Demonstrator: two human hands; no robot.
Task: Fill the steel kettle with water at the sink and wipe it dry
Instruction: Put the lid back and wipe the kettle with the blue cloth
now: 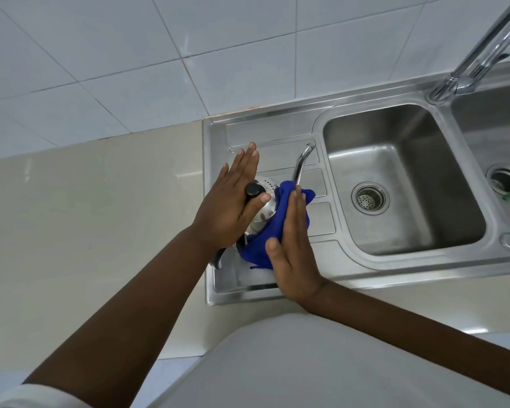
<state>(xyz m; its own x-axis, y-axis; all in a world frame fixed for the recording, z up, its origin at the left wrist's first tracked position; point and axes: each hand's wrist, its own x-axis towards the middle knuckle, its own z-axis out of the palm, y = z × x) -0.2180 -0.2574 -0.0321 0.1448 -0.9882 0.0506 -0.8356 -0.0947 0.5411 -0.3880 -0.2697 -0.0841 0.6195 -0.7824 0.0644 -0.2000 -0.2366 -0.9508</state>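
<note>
the kettle point(264, 212) stands on the drainboard point(318, 184), left of the sink bowl point(401, 178), and it's mostly covered by two hands. its thin curved spout point(302, 160) pokes out on the far side, tip toward the bowl. the black lid knob point(253, 190) shows between thumb and palm of the left hand point(230, 207).

that left hand lies flat against the kettle's left side, fingers straight and spread out, pointing far, thumb across the lid beside the knob. not gripping, just pressed on, palm steadying.

on the other side, the right hand point(292, 245) is flat too, fingers straight, pressing a blue cloth point(277, 228) onto the kettle's right flank. cloth bunches up past the fingertips near the spout base and hangs out under the thumb on the near side. a dark bit of handle point(218, 259) peeks out below the left wrist.

further out: drain strainer point(370, 198) in the bowl, a second bowl point(501, 148) at the right edge, the tap point(483, 51) rising far right. beige counter point(85, 216) stretches left of the drainboard, pale tiled wall point(159, 54) behind. no water seen running from the tap.
</note>
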